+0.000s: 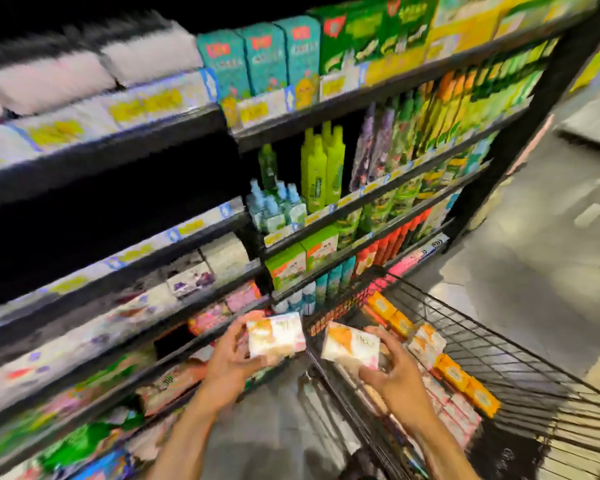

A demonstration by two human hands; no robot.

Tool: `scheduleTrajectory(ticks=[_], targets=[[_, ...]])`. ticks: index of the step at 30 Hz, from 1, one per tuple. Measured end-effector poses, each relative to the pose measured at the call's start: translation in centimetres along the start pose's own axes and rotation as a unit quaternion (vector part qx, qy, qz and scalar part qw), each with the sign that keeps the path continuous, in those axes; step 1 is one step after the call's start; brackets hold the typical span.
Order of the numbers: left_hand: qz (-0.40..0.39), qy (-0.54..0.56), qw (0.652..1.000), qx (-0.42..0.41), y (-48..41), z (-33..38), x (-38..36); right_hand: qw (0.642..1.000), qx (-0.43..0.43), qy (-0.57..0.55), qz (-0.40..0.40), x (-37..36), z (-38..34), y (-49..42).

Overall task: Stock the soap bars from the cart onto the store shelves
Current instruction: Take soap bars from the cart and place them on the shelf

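Observation:
My left hand grips a white-and-orange soap pack between the cart and the lower shelves. My right hand holds a second, similar soap pack just above the cart's near left corner. The black wire cart stands at the lower right and holds several orange, white and pink soap bars along its left side. The shelves to the left carry rows of soap packs, blurred by motion.
Tall black shelving fills the left and centre, with green bottles, teal boxes and other goods on the upper levels. Grey aisle floor lies to the right beyond the cart.

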State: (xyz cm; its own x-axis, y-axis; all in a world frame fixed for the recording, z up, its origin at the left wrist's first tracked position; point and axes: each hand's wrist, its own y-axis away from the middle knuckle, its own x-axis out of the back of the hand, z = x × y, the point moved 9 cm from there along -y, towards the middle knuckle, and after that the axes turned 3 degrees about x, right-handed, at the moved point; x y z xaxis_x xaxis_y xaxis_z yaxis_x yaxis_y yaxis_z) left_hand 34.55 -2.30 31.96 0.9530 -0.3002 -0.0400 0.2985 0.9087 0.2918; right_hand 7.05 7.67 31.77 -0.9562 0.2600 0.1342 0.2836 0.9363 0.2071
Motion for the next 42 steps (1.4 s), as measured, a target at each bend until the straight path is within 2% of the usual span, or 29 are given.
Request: scheduleTrajectory(ticks=[5,9,14,19,28,34,36,42], targets=[[0.061,0.058,0.996,-0.037,4.7,3.7,6.0,0.998,0.044,-0.034,-0.024,-5.1,-6.1,0.1],[0.094,0.104,0.99,-0.034,6.9,5.3,9.4,0.994,0.088,-0.031,-0.052,-8.3,-10.7,-1.6],[0.15,0.125,0.979,-0.058,7.7,7.7,12.3,0.983,0.156,-0.024,-0.091,-12.1,-17.5,-4.5],[0.186,0.11,0.97,-0.11,6.8,10.0,13.9,0.967,0.236,0.012,-0.097,-15.3,-22.9,-9.2],[0.236,0.073,0.954,-0.172,3.9,12.0,14.9,0.952,0.256,0.042,-0.163,-20.8,-25.4,-18.9],[0.257,0.065,0.945,-0.19,2.7,11.8,15.2,0.949,0.2,0.025,-0.244,-23.3,-25.1,-24.2],[0.265,0.072,0.941,-0.198,2.5,11.7,15.4,0.949,0.194,0.026,-0.248,-24.1,-25.4,-25.5],[0.295,0.068,0.931,-0.205,2.2,11.5,16.0,0.926,0.266,0.083,-0.256,-28.7,-27.1,-29.3]])
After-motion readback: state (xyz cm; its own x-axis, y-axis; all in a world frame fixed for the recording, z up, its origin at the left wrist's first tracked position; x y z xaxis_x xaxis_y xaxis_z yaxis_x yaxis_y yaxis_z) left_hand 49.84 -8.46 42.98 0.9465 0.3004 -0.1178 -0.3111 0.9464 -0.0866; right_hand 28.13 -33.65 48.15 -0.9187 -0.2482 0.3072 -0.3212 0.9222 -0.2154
